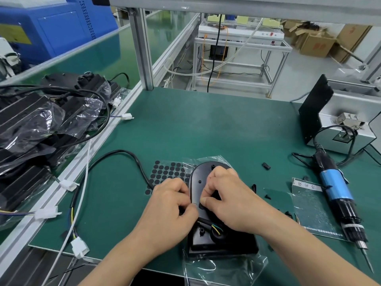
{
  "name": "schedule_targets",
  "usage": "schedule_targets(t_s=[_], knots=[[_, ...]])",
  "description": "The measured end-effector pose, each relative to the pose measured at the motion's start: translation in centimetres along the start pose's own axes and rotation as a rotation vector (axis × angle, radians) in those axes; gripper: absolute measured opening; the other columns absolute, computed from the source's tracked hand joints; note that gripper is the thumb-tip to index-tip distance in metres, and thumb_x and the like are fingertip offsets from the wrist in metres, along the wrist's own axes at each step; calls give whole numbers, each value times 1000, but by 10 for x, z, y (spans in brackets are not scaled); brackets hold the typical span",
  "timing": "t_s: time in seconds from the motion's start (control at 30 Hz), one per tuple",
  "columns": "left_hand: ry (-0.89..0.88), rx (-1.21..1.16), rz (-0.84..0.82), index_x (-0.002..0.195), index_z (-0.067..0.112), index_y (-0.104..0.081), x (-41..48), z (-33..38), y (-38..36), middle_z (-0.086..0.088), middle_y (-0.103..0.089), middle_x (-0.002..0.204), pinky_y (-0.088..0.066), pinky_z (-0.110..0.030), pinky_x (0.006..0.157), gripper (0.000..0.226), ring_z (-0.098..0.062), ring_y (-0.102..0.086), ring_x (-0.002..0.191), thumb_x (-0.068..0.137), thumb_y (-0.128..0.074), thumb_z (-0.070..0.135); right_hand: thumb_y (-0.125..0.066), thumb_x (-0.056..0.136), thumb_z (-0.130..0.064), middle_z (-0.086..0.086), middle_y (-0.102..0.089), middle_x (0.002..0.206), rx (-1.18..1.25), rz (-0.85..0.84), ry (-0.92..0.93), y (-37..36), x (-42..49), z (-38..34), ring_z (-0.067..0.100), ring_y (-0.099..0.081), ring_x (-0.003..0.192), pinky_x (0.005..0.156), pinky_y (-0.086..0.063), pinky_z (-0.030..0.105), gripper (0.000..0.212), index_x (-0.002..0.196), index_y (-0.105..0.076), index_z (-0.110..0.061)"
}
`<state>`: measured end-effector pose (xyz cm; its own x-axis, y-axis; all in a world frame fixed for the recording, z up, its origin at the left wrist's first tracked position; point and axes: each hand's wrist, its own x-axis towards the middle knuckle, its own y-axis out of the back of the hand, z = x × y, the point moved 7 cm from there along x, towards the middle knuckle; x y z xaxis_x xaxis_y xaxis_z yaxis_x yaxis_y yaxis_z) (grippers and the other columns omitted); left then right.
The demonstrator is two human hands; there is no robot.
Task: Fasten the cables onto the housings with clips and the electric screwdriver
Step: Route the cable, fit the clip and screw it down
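A black housing (198, 178) lies on a clear plastic bag (226, 265) near the front edge of the green bench (206, 124), and both hands are on it. The left hand (171, 203) has its fingers (179, 189) curled tight round the black cable (123, 152), which loops in from the left and goes under the palm; its thumb tip presses at the housing's middle. The right hand (226, 197) comes in from the right, its fingers (216, 178) bent down over the housing and its thumb meeting the left thumb at a small dark piece – whether that is a clip I cannot tell. Nearer the viewer, the cable's sheath ends on the housing and its coloured wires (215, 228) curve into a round opening.

The electric screwdriver (338, 190), with a blue band, lies on the bench well to the right, its bit pointing toward the near edge. Small black clips (266, 166) lie scattered between it and the housing. Just left of the housing is a sheet of round black pads (165, 174).

Far left, on the neighbouring conveyor, more bagged housings (31, 131) are piled up – their cables end in white connectors (69, 184). A grey box (350, 131) stands at the far right.
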<state>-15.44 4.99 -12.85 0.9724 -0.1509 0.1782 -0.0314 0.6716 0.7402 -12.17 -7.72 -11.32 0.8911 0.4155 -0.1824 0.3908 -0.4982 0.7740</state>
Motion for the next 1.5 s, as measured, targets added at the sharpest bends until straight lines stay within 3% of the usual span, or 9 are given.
schedule_targets(t_s=[0.47, 0.7, 0.97, 1.1, 1.5], knots=[[79, 11, -44, 47, 17, -42, 4, -4, -4, 5, -50, 72, -28, -11, 70, 46, -10, -47, 81, 84, -69, 19, -56, 95, -18, -11, -46, 100, -43, 45, 31, 2, -5, -5, 9, -38, 103, 90, -39, 22, 12, 86, -64, -19], [102, 0, -35, 53, 4, -56, 5, -4, -3, 1, -53, 75, -31, -16, 68, 42, -11, -49, 77, 88, -67, 24, -57, 95, -21, -13, -46, 98, -39, 51, 25, 4, -6, -6, 8, -38, 102, 90, -40, 24, 14, 83, -66, -19], [103, 13, -58, 54, 2, -59, 5, -3, -3, -1, -52, 78, -33, -18, 71, 41, -14, -51, 81, 92, -63, 19, -57, 94, -21, -11, -49, 100, -21, -12, 11, 2, -7, -5, 12, -39, 106, 94, -44, 39, 19, 82, -69, -14], [101, 7, -59, 53, 3, -59, 5, -2, -3, 0, -52, 76, -31, -19, 70, 41, -13, -51, 80, 91, -63, 19, -57, 95, -23, -14, -47, 100, 48, -25, 4, 3, -6, -2, 10, -40, 107, 95, -40, 29, 16, 83, -66, -17], [98, 17, -63, 53, 5, -59, 4, -2, -2, 4, -51, 75, -31, -19, 68, 42, -10, -50, 78, 92, -63, 21, -53, 97, -18, -7, -45, 106, -40, 39, 27, -1, -10, -6, 13, -37, 107, 96, -37, 26, 16, 87, -65, -16]])
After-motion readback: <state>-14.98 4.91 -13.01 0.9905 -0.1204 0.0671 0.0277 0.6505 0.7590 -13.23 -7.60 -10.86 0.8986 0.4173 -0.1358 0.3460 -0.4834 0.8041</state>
